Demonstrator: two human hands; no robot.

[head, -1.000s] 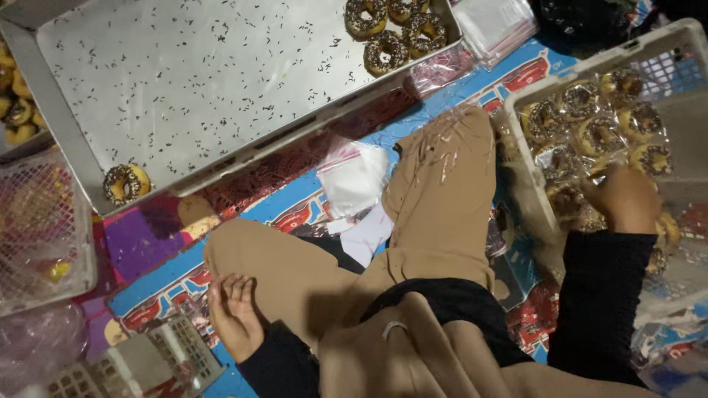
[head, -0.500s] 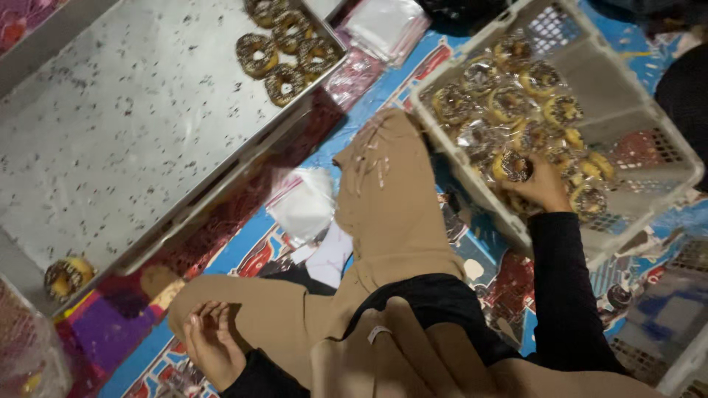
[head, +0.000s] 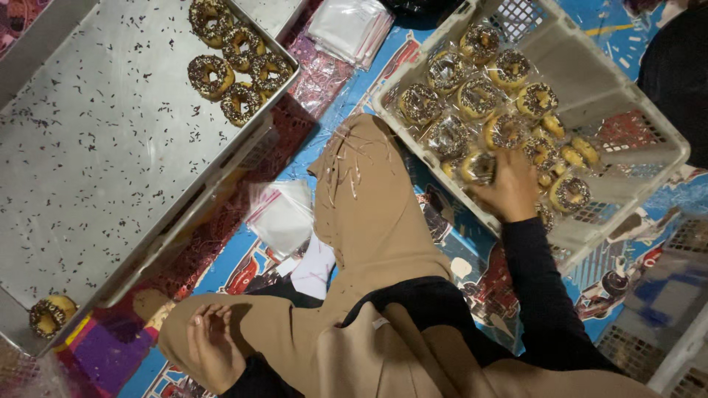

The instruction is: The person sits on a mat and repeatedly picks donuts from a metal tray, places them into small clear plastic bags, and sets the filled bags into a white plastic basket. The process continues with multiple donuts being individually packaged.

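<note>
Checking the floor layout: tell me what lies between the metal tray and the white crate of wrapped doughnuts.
In the head view, between metal tray and white crate lie a stack of clear bags and the person's tan-clad knee.

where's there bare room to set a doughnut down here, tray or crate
The metal tray is mostly bare: the wide stretch between the doughnut cluster at its far corner and the single doughnut at its near corner holds only sprinkles. The white crate is crowded with wrapped doughnuts where the right hand reaches; its far side looks freer.
</note>
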